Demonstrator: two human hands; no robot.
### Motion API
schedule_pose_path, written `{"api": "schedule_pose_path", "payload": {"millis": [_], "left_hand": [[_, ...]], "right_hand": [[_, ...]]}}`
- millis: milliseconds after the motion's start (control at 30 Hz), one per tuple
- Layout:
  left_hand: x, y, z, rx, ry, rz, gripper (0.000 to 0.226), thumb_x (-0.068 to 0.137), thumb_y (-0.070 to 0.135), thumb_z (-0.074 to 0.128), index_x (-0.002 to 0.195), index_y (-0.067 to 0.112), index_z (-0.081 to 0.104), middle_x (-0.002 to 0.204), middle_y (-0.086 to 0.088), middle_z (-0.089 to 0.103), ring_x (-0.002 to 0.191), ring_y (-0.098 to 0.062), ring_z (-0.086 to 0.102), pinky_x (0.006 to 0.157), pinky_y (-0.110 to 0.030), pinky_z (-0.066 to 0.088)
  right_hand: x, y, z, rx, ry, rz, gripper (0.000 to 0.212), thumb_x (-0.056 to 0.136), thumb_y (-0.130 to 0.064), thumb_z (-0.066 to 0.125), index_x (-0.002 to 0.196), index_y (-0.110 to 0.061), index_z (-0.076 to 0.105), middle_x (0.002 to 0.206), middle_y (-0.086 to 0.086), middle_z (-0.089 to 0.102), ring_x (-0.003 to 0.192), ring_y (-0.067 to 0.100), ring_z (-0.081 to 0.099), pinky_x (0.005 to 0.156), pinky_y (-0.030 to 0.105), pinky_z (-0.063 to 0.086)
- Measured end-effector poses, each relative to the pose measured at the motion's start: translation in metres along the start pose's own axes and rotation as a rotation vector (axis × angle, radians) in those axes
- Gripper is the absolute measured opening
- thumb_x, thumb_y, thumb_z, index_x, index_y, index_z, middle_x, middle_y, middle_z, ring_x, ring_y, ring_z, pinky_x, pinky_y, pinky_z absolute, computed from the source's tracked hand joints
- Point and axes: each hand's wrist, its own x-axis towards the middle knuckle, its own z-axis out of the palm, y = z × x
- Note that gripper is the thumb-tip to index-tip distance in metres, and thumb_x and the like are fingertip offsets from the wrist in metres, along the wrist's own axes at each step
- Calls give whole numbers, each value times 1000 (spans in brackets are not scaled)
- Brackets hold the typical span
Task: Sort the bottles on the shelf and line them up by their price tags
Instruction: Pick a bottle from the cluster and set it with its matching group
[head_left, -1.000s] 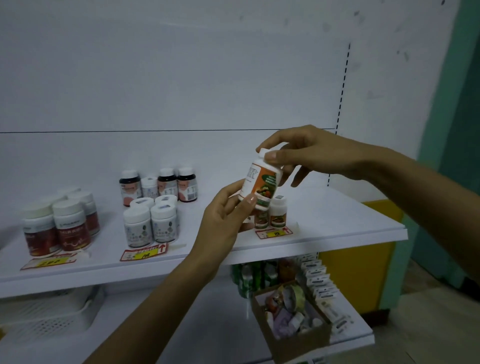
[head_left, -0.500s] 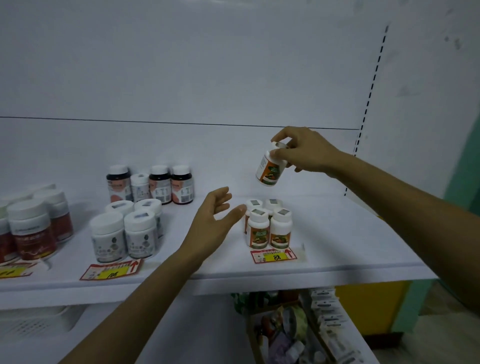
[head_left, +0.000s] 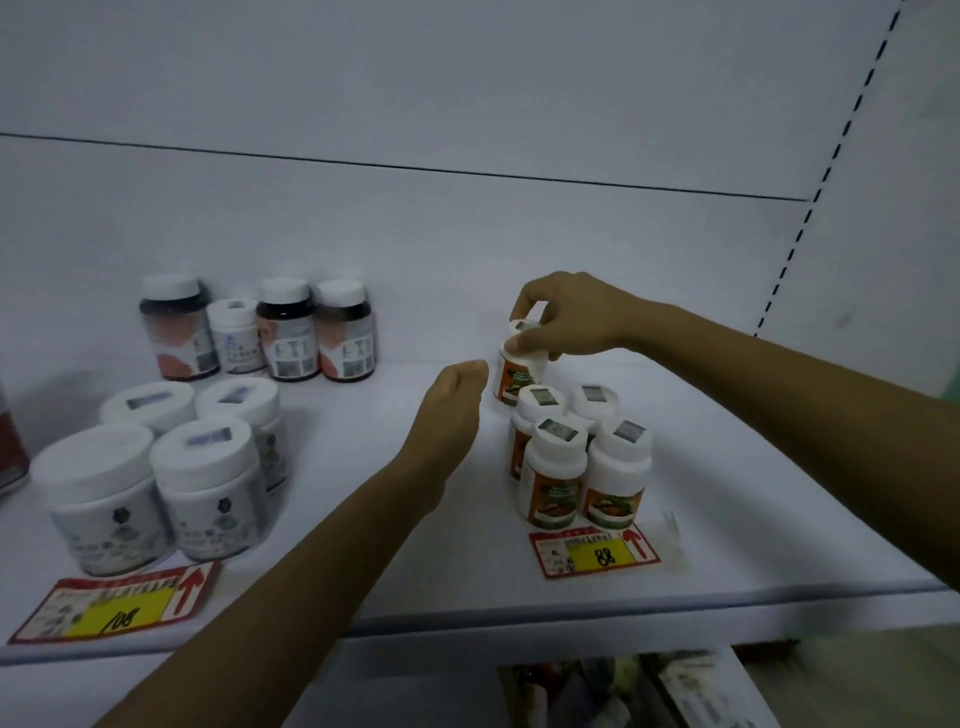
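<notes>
The left hand (head_left: 451, 411) is relaxed and holds nothing, just beside the small bottle (head_left: 515, 375). This bottle is white with an orange label and white cap, upright behind four bottles of the same kind (head_left: 555, 470). The right hand (head_left: 569, 322) pinches its cap.

Right hand (head_left: 566, 317) grips an orange-labelled bottle (head_left: 517, 371) behind four like it (head_left: 576, 467).

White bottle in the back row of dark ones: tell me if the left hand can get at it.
Probably yes. The left hand is free, with bare shelf between it and the white bottle. Dark bottles crowd its sides, so fingers would likely take its cap.
</notes>
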Motion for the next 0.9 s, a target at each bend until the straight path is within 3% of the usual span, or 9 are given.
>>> {"api": "schedule_pose_path", "payload": {"millis": [133,267,400,633,767,900], "left_hand": [[5,-1,6,-48,-15,-51,46,98,42,31,137,18,36,145,-3,39,128,-19,41,107,-39,34],[4,2,9,-149,-46,-116,42,98,39,31,132,16,44,141,-5,45,124,-18,44,90,-31,39],[3,3,9,-157,-2,-131,41,98,38,32,130,16,48,138,-4,48,124,-19,46,89,-31,41],[-5,7,12,-119,49,-169,37,99,37,32,121,17,54,128,-4,55,111,-19,52,90,-33,42],[-11,12,13,-113,75,-174,38,98,37,35,124,14,53,126,-6,57,112,-21,54,94,-35,44],[-20,14,15,-67,107,-170,42,97,37,37,130,13,46,130,-4,54,115,-19,52,95,-34,43]], "right_hand": [[9,4,6,-8,-169,28,34,82,-40,67,103,-13,62,101,4,68,72,15,69,74,34,56],[13,6,7,31,-207,8,26,87,-31,63,101,-10,65,98,5,71,75,14,70,64,26,52],[12,11,4,52,-258,-8,23,90,-30,60,105,-13,64,98,4,69,80,17,70,71,30,55],[9,19,7,122,-280,-46,21,90,-30,58,103,-15,64,90,-4,66,77,14,69,67,27,54],[6,18,6,86,-303,-79,21,90,-30,57,105,-15,63,95,-1,66,77,15,68,65,26,53],[3,19,3,43,-258,-141,21,90,-31,58,104,-16,64,104,-1,65,82,14,63,72,28,50]]}}
